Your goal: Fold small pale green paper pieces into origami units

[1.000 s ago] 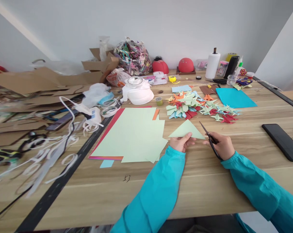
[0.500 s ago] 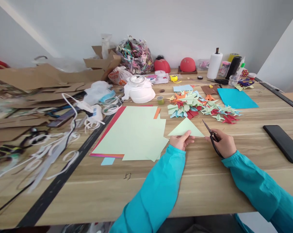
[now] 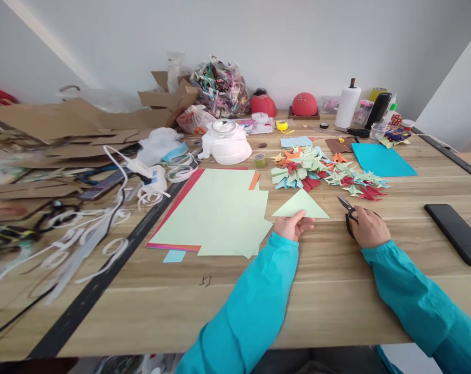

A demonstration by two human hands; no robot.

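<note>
My left hand (image 3: 292, 227) pinches the lower edge of a pale green paper triangle (image 3: 302, 201), its thumb lying on top. To the right, my right hand (image 3: 371, 227) is closed round the black handles of a pair of scissors (image 3: 348, 206), whose blades point up and left, apart from the triangle. Beside my left hand lies a stack of pale green paper sheets (image 3: 220, 213) with red and purple sheets under it. Just beyond the triangle is a heap of folded paper cranes (image 3: 309, 163) in green, red, orange and blue.
A black phone (image 3: 456, 234) lies at the right, a blue paper sheet (image 3: 383, 160) behind it. White cords (image 3: 91, 231), a power strip (image 3: 155, 179) and cardboard (image 3: 75, 122) crowd the left. Another person's hand (image 3: 3, 210) shows at the left edge.
My right hand and the scissors have moved right, away from the triangle, and the hand has turned over more. The triangle stays in my left hand. Another person's hand has appeared at far left.
</note>
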